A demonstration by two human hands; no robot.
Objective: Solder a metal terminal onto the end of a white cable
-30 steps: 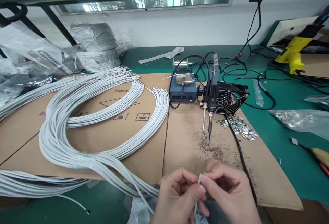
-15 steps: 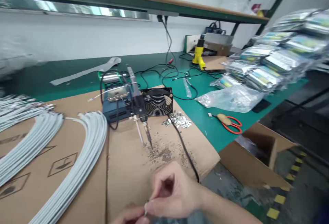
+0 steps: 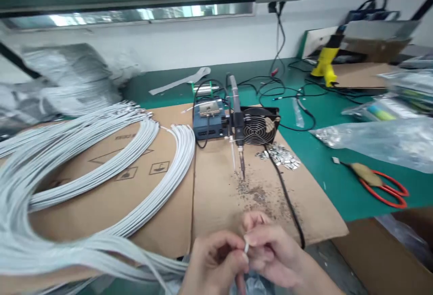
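Pinching a white wire end (image 3: 246, 246) between them, the left hand (image 3: 211, 263) and right hand (image 3: 274, 252) meet at the surface's (image 3: 321, 159) near edge (cardboard (image 3: 216, 195) beneath), before the soldering iron (image 3: 239, 144).

1. Black round-grilled fan (image 3: 262, 126) stands on my green bench (image 3: 324, 168).
2. Red-handled scissors (image 3: 382, 186) lie to the right.
3. Small silver metal clips (image 3: 280, 156) sit heaped beside the fan.
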